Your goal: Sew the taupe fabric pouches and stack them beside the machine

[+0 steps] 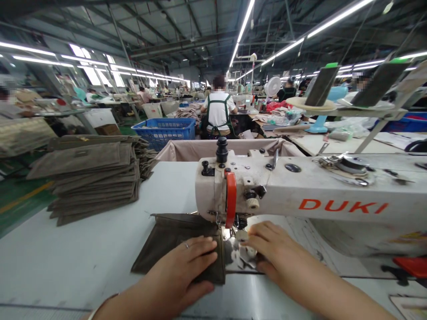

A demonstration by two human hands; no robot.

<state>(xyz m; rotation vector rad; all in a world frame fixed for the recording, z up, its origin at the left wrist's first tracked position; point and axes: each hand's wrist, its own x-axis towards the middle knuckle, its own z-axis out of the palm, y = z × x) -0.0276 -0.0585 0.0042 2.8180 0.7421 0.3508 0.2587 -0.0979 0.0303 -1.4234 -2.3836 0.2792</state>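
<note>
**benchwatcher:** standing right by the DUKI sewing machine [300,195]. The dark fabric piece [173,244] lies flat on the table [66,266], just left of the machine's head, with its right edge tucked in at the needle end. The left hand [187,266] lies palm-down on it, fingers stretched out flat, gripping nothing. My guess: pressing like that holds the cloth smooth and square to the needle.

**seamlurker:** and the other hand?

**benchwatcher:** the right hand [267,246] sits directly under the machine's arm, just right of the needle, fingers bent down onto the plate. Whether they pinch anything I can't tell, the knuckles hide the tips. Looks to me like it's there to steady things from that side.

**seamlurker:** what's the pile?

**benchwatcher:** a stack of the same dark pieces [93,178], well left of the machine and beyond the hands, probably parked there to be within reach. Behind the machine there's a cloth-lined bin [187,151], then a blue basket [165,131] and a person in a green apron [217,111] facing away.
</note>
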